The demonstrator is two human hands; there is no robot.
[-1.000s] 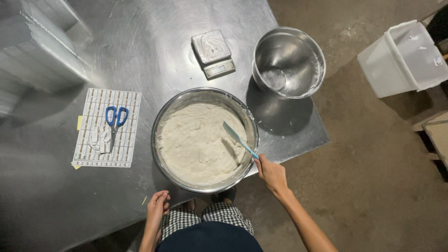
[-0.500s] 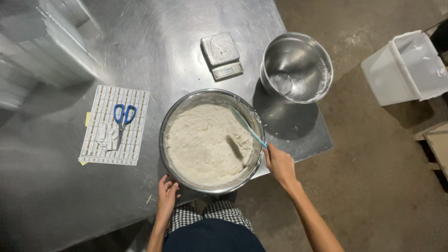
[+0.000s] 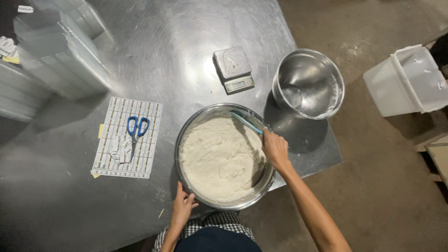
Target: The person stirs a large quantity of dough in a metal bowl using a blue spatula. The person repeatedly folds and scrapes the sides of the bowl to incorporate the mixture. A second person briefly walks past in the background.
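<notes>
On the worktop [image 3: 154, 56], the batter bowl [image 3: 223, 156] sits by the near edge, left hand [image 3: 183, 206] clamped on its rim. Right hand [image 3: 275, 148], fist wrapped round the spatula [image 3: 246, 123], has swung from the bowl's middle to its far rim since a second ago, so looks like scraping the sides now.

The right hand [image 3: 275, 149] swept the light-blue-handled spatula [image 3: 246, 122] from the near right side of the pale batter [image 3: 219, 158] to its far edge.

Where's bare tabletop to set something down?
Bare steel lies behind the scale, between the stacked trays and empty bowl, and near left, below the label sheet. Crowded: the batter bowl, both hands on it, near edge.
</notes>
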